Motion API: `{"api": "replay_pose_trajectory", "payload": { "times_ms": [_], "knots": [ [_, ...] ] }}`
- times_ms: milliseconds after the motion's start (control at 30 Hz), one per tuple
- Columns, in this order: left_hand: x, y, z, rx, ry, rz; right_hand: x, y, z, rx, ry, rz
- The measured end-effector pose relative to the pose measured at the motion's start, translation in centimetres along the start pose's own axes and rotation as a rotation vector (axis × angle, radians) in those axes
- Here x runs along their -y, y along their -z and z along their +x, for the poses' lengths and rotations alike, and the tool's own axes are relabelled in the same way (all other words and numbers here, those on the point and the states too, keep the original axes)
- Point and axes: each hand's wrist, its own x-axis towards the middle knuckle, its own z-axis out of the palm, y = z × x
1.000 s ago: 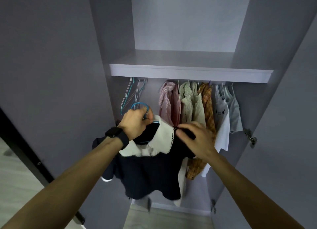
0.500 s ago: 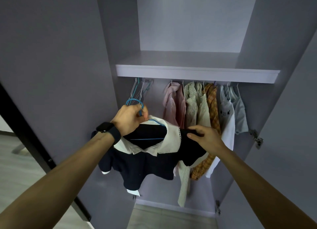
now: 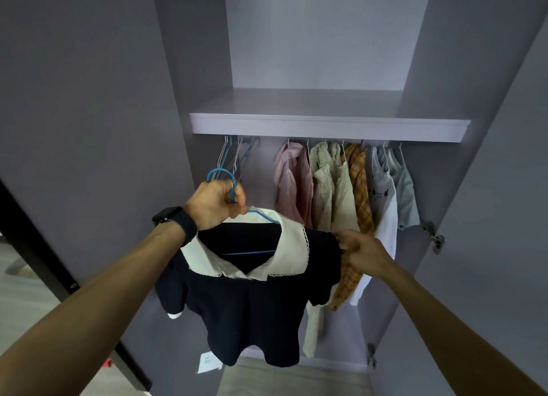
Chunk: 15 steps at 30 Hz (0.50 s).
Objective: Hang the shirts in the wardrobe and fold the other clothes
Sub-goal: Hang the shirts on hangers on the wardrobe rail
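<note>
A navy shirt (image 3: 252, 306) with a wide white collar hangs on a blue hanger (image 3: 221, 173) in front of the open wardrobe. My left hand (image 3: 215, 204) grips the hanger just below its hook, which sticks up above my fingers. My right hand (image 3: 360, 252) pinches the shirt's right shoulder. The shirt is held below the rail, which is hidden behind the shelf (image 3: 326, 126).
Several empty hangers (image 3: 234, 155) hang at the rail's left end. Several shirts hang to the right: pink striped (image 3: 289, 179), cream (image 3: 332, 185), orange plaid (image 3: 360, 185), white (image 3: 385, 200), pale blue (image 3: 407, 197). A gap lies between the hangers and the pink shirt. Wardrobe doors stand open on both sides.
Both hands have lifted the shirt higher and spread it. My right hand slid outward along the shoulder, so the collar now lies flat on the hanger.
</note>
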Motion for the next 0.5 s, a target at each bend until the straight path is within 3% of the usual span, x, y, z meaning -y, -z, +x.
{"api": "replay_pose_trajectory", "payload": {
  "times_ms": [100,267,400,500],
  "knots": [
    [-0.4,-1.0,0.6,0.047,-0.017,0.006,3.1,0.7,-0.3,-0.022,0.062,0.322],
    [-2.1,-3.0,1.2,0.128,-0.122,0.070,8.8,-0.3,-0.5,0.065,0.263,0.235],
    [-2.8,-4.6,1.6,0.099,-0.180,0.122,9.6,-0.8,0.0,-0.069,0.281,0.221],
    [-2.7,-5.1,2.0,0.097,-0.180,0.113,9.8,-0.9,-0.1,-0.075,0.343,0.217]
  ]
}}
